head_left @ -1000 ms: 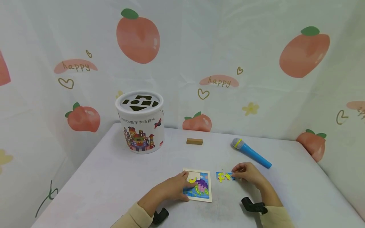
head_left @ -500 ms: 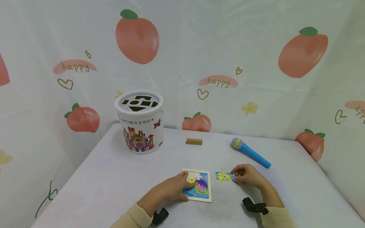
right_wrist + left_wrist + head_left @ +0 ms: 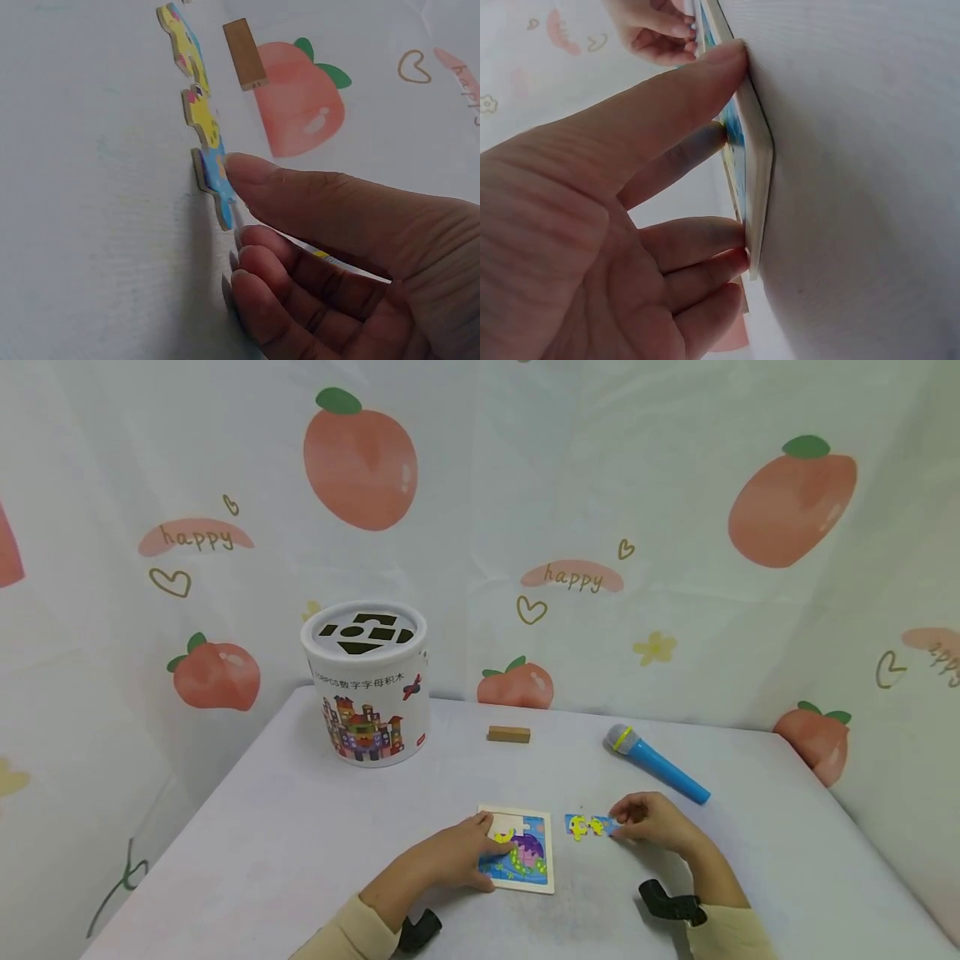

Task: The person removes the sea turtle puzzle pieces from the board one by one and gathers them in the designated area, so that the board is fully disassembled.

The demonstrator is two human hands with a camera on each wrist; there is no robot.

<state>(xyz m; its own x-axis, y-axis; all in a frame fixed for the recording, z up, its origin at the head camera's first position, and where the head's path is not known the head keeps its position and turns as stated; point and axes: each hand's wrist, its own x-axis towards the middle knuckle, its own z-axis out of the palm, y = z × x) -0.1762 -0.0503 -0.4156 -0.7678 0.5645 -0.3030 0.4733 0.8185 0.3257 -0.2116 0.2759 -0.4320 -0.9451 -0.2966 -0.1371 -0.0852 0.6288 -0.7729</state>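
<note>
A small square jigsaw board [image 3: 552,860] with a pale wooden frame lies on the table, showing a colourful sea picture and a bare patch near its top. My left hand [image 3: 452,853] rests on the board's left side, fingers spread over picture and frame; in the left wrist view its thumb [image 3: 724,64] lies along the frame edge. To the right of the board, yellow and blue puzzle pieces [image 3: 576,827] lie in a short row. My right hand [image 3: 654,820] pinches the rightmost puzzle piece [image 3: 215,174] at the end of that row, thumb against it.
Behind the hands lie a brown wooden block [image 3: 509,735] and a blue toy microphone [image 3: 663,770]. A white block bucket [image 3: 367,693] with a shape-cut lid stands at the back left. A fruit-printed cloth [image 3: 450,485] hangs behind the white table [image 3: 300,843].
The right hand's fingers have shifted slightly at the end piece. The left hand stays on the board, and the pieces keep their row.
</note>
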